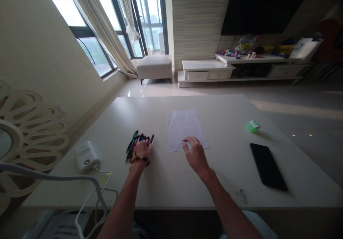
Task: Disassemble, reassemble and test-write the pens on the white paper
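Note:
My left hand (142,149), with a beaded bracelet (140,158) at the wrist, is closed over a bunch of pens (132,144) on the white table. Several pens, dark, green and red, stick out around its fingers; how many are in the grip is hidden. A red pen (152,138) points out at the right of that hand. My right hand (195,152) is held over the near edge of a white sheet of paper (183,124). Its thumb and forefinger curl into a pinch; whatever lies between the tips is too small to make out.
A white boxy device (86,156) with a cable (105,176) is at the left on the table (214,106). To the right lie a black phone (268,167), a green-and-white small object (253,126) and a small clear loop-like item (242,195).

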Demonstrator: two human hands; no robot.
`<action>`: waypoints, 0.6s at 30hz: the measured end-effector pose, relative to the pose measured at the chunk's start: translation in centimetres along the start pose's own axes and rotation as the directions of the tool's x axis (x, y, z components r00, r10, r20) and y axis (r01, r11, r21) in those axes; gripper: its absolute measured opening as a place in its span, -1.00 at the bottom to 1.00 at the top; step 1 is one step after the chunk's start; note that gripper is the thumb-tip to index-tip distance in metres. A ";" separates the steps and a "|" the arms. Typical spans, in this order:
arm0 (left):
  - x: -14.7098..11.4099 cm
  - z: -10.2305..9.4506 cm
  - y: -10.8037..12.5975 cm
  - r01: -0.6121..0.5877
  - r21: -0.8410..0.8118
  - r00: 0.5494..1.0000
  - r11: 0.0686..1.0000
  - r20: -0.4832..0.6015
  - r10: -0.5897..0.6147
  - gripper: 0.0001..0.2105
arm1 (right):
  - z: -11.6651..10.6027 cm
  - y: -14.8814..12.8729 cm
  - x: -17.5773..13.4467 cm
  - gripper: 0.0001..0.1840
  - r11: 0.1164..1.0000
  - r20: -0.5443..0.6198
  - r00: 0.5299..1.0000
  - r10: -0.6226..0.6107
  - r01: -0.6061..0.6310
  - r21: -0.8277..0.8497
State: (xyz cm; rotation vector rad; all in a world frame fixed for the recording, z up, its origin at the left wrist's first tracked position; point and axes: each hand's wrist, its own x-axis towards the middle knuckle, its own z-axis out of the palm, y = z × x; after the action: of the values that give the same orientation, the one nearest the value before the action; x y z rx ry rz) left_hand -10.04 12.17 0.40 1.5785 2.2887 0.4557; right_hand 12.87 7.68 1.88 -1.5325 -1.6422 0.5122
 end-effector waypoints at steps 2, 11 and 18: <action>-0.6 -0.6 1.0 -0.002 -0.123 0.999 0.992 0.039 0.007 -0.78 | 0.0 -0.3 -0.2 -0.69 0.997 0.051 0.997 0.059 -0.062 0.053; -6.4 -1.8 5.8 0.260 -0.913 0.909 0.313 0.341 0.240 -0.72 | 0.6 -1.5 -0.2 -0.46 0.635 0.476 0.863 0.171 -0.466 0.617; -7.2 -3.1 5.8 0.025 -0.843 0.880 0.537 0.273 0.388 -0.72 | -2.4 -1.0 0.7 -0.62 0.521 0.395 0.881 0.261 -0.473 0.711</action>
State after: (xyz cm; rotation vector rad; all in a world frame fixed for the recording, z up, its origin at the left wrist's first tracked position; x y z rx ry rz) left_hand -4.12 7.17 6.26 1.2144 1.2065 0.9609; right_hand 14.18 7.63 4.30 -1.1123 -0.9498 1.5053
